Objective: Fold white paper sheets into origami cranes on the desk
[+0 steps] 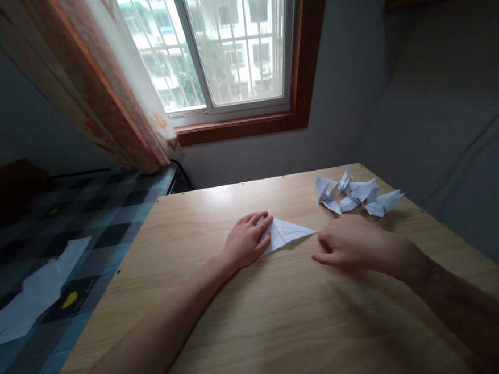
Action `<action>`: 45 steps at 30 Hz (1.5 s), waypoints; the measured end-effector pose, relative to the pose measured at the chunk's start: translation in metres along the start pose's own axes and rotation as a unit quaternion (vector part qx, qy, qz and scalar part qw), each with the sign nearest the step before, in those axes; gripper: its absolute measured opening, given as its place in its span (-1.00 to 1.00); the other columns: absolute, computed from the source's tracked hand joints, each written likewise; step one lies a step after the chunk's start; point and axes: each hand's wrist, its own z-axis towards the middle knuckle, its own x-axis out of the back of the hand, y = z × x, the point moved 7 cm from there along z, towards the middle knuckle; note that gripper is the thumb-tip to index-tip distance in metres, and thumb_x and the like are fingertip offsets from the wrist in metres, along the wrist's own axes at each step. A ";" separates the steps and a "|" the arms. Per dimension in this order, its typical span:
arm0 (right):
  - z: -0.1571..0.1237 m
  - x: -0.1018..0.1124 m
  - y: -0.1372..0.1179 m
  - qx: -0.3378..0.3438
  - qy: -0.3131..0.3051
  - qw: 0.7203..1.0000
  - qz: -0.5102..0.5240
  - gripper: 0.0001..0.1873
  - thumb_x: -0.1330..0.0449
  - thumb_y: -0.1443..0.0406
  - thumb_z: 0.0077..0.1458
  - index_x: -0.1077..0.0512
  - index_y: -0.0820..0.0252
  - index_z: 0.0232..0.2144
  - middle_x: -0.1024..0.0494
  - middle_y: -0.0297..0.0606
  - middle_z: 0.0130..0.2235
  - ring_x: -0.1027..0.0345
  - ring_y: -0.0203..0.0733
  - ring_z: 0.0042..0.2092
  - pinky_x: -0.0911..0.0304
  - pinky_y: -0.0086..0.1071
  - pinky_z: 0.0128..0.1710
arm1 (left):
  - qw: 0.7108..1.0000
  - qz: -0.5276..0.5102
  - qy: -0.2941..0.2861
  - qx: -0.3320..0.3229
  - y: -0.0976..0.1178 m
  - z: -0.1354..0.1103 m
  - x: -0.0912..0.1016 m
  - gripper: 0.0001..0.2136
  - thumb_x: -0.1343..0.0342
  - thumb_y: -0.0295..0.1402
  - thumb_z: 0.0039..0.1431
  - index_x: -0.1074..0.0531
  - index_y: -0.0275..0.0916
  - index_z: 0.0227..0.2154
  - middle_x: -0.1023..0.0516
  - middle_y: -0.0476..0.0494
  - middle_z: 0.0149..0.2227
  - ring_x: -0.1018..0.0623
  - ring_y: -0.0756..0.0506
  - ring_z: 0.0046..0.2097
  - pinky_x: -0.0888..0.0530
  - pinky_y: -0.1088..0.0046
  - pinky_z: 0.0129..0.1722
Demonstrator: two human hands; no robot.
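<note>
A folded white sheet of paper (pixel 287 233) lies on the wooden table, its long narrow point toward the right and crease lines across it. My left hand (pixel 248 239) rests flat on the paper's wide left end, fingers stretched out and covering part of it. At the sharp right tip is my right hand (pixel 351 241), its index finger beside or just touching the point. The right thumb stands apart from the other fingers, which are partly curled and hidden from view; nothing shows between thumb and fingers.
Several folded white paper figures (pixel 355 194) stand in a cluster at the table's (pixel 201 224) back right. On the left is a bed with a checked cover (pixel 117 190), with loose white paper (pixel 41 290) on it. A window and a curtain (pixel 118 88) are behind.
</note>
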 end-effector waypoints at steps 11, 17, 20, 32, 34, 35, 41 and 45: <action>0.030 0.005 0.013 -0.042 0.181 0.979 0.088 -0.65 -0.15 0.14 0.45 -0.65 0.20 -0.22 -0.73 -0.02 -0.22 -0.63 0.10 -0.17 -0.40 -0.16 -0.11 | 0.999 -0.024 0.030 -0.011 0.004 0.000 0.007 -0.58 -0.13 -0.28 0.44 -0.50 -0.16 0.30 -0.53 -0.28 0.35 -0.53 -0.30 0.32 -0.47 0.02 0.35; 0.053 -0.036 -0.006 0.158 0.242 0.927 0.237 -0.61 -0.13 0.24 0.47 -0.56 0.08 0.23 -0.57 -0.07 0.30 -0.45 0.05 0.29 -0.33 -0.04 0.34 | 0.996 0.009 0.084 -0.034 0.009 -0.001 0.015 -0.80 -0.11 -0.32 0.49 -0.65 -0.13 -0.08 -0.71 -0.17 0.01 -0.65 -0.21 0.02 -0.54 0.15 0.11; 0.055 -0.043 -0.003 0.154 0.256 0.917 0.266 -0.63 -0.18 0.23 0.43 -0.56 0.10 0.20 -0.57 -0.05 0.30 -0.44 0.08 0.30 -0.33 0.02 0.35 | 0.996 -0.009 0.087 -0.036 0.012 -0.003 0.017 -0.81 -0.11 -0.30 0.48 -0.65 -0.13 -0.10 -0.73 -0.15 -0.11 -0.67 -0.16 -0.11 -0.56 0.25 -0.04; 0.065 -0.055 0.019 0.082 0.233 0.833 0.496 -0.56 -0.33 0.19 0.23 -0.48 0.15 0.13 -0.64 -0.16 -0.02 -0.54 -0.09 -0.09 -0.52 -0.20 -0.02 | 0.994 -0.050 0.072 -0.069 0.016 -0.002 0.017 -0.76 -0.24 -0.11 0.45 -0.67 -0.08 -0.02 -0.74 -0.15 0.06 -0.69 -0.20 0.04 -0.56 0.16 0.13; 0.065 -0.055 0.018 0.079 0.229 0.825 0.511 -0.56 -0.32 0.18 0.23 -0.46 0.15 0.12 -0.63 -0.21 -0.10 -0.52 -0.14 -0.17 -0.51 -0.24 -0.10 | 0.994 -0.038 0.073 -0.067 0.015 -0.001 0.016 -0.80 -0.21 -0.16 0.47 -0.68 -0.08 -0.07 -0.73 -0.13 0.07 -0.68 -0.20 0.04 -0.56 0.15 0.11; 0.064 -0.054 0.016 0.080 0.232 0.824 0.511 -0.58 -0.31 0.18 0.24 -0.46 0.15 0.11 -0.62 -0.23 -0.14 -0.50 -0.15 -0.20 -0.51 -0.24 -0.11 | 0.995 -0.035 0.074 -0.064 0.015 -0.001 0.016 -0.81 -0.19 -0.18 0.47 -0.68 -0.09 -0.09 -0.73 -0.13 0.05 -0.68 -0.20 0.02 -0.56 0.15 0.10; 0.051 -0.039 0.002 0.135 0.261 0.843 0.450 -0.70 -0.28 0.14 0.33 -0.55 0.11 0.03 -0.68 -0.13 -0.04 -0.56 -0.01 -0.02 -0.50 -0.09 0.10 | 0.991 -0.100 0.062 -0.058 0.020 -0.001 0.024 -0.76 -0.09 -0.21 0.50 -0.65 -0.15 -0.09 -0.73 -0.22 -0.03 -0.70 -0.18 -0.07 -0.59 0.24 0.00; 0.041 -0.029 -0.015 0.231 0.213 0.863 0.395 -0.61 -0.19 0.11 0.45 -0.57 0.06 0.19 -0.60 -0.05 0.26 -0.46 0.10 0.29 -0.36 0.01 0.34 | 0.985 -0.157 0.037 -0.057 0.021 -0.001 0.031 -0.72 -0.08 -0.13 0.50 -0.61 -0.16 -0.16 -0.71 -0.23 -0.09 -0.69 -0.20 -0.04 -0.59 0.22 0.06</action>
